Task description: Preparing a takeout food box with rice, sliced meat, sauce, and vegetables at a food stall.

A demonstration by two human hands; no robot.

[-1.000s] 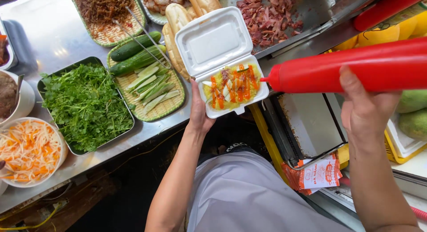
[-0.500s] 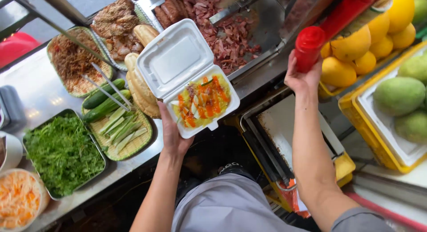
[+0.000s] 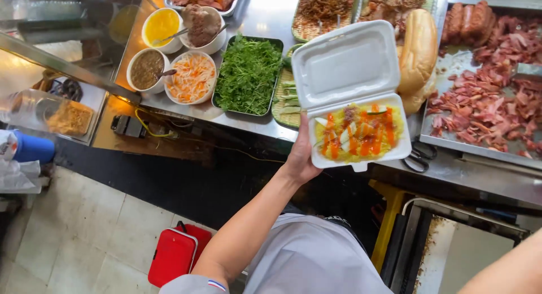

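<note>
The right forearm [image 3: 502, 268] enters at the lower right corner, and its hand lies outside the frame. The left hand [image 3: 302, 156] has its fingers tucked under the foam box [image 3: 353, 91], so the grip itself is hidden. The meat tray [image 3: 485, 85] runs off the right edge. The bread loaf [image 3: 419, 51] is partly covered by the box lid. Trays along the top edge are cropped. The scissors [image 3: 419, 154] are half concealed under the box. The blue container [image 3: 31, 149] is cut by the left edge.
</note>
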